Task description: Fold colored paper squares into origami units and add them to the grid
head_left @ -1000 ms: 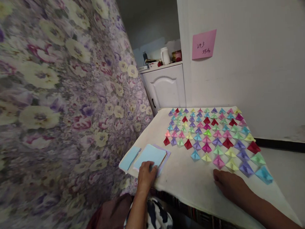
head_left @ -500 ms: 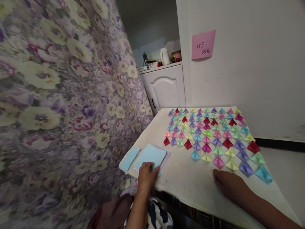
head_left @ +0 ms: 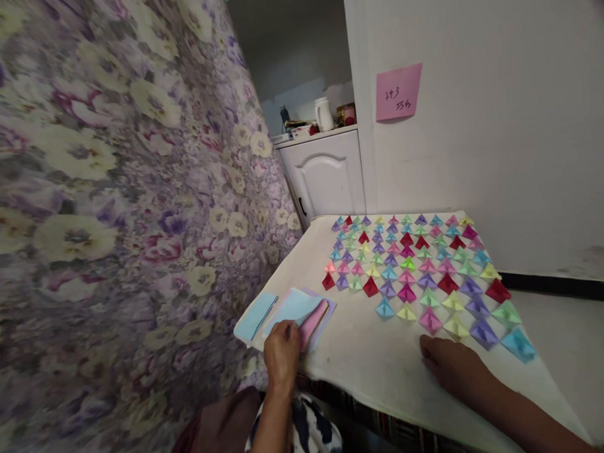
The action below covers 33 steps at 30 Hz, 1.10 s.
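Observation:
My left hand (head_left: 281,353) pinches the near corner of a light blue sheet of paper (head_left: 295,305) and lifts it. Under the raised corner a pink sheet (head_left: 311,326) of the same stack shows, with a lilac sheet (head_left: 329,310) sticking out at the right. Curled on the table in front of the folded pieces is my right hand (head_left: 448,361); its fingertips are turned under, so what they hold, if anything, is hidden. A pink folded paper piece (head_left: 431,320) is close beyond it.
Rows of small folded paper pieces (head_left: 407,265) in many colours cover the right and far part of the cream table (head_left: 365,343). A blue paper strip (head_left: 256,318) lies at the left edge. Beyond are a white cabinet (head_left: 325,176) and a floral curtain (head_left: 133,226).
My left hand has peeled up the near right corner of the top blue sheet toward the left, baring the pink sheet. The right hand has stayed in place.

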### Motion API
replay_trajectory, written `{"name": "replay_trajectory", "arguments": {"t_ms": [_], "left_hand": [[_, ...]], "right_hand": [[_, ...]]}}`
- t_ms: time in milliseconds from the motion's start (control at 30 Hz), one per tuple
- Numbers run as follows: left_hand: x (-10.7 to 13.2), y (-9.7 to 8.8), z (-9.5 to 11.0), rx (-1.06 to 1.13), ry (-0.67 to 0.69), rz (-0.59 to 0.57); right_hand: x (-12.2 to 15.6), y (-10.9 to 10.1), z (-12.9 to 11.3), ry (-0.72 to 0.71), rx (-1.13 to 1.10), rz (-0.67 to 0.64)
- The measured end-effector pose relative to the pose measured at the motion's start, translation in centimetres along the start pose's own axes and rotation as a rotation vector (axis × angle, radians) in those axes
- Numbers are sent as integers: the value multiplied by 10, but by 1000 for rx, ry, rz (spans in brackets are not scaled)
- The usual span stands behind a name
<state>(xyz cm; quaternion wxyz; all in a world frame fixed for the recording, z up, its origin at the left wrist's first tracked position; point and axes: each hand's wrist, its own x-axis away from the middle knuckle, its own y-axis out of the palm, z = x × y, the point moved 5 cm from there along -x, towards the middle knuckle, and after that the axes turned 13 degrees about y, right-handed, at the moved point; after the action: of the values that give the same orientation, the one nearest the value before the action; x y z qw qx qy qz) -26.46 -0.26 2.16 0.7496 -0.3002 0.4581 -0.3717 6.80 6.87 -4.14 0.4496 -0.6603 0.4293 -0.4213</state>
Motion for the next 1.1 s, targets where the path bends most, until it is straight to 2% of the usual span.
{"name": "replay_trajectory", "arguments": {"t_ms": [100, 167, 233, 267, 367, 433, 533, 600, 700, 800, 900, 1000, 1067, 1100], "left_hand": [[2, -15, 17, 32, 53, 104], [7, -23, 34, 83, 157, 191], [16, -24, 57, 131, 344, 224], [23, -21, 70, 154, 443, 196], [48, -9, 110, 225, 762, 131], [65, -2, 134, 268, 962, 125], [82, 6, 164, 270, 1183, 111], [87, 9, 176, 245, 1251, 90], [86, 12, 183, 209, 1257, 54], [83, 14, 180, 208, 1233, 74], [82, 20, 172, 220, 1194, 130], [73, 21, 158, 247, 1025, 245], [61, 23, 147, 293, 829, 222], [53, 24, 140, 336, 685, 204]], "right_hand": [[2, -7, -5, -9, -110, 21], [2, -11, -11, -22, -340, -43], [3, -9, -21, -15, -732, -294], [5, -8, -26, -3, -924, -417], [10, -9, -38, 108, -1379, -667], [15, -11, -43, 140, -1563, -785], [18, -22, -37, 163, -1746, -716], [18, -30, -30, 155, -1795, -680], [20, -38, -24, 79, -1708, -734], [18, -45, -21, -51, -1598, -658], [16, -48, -17, -81, -1580, -562], [17, -52, -7, -30, -1618, -434], [21, -58, 2, 3, -1645, -335], [24, -61, 7, 12, -1655, -299]]}}
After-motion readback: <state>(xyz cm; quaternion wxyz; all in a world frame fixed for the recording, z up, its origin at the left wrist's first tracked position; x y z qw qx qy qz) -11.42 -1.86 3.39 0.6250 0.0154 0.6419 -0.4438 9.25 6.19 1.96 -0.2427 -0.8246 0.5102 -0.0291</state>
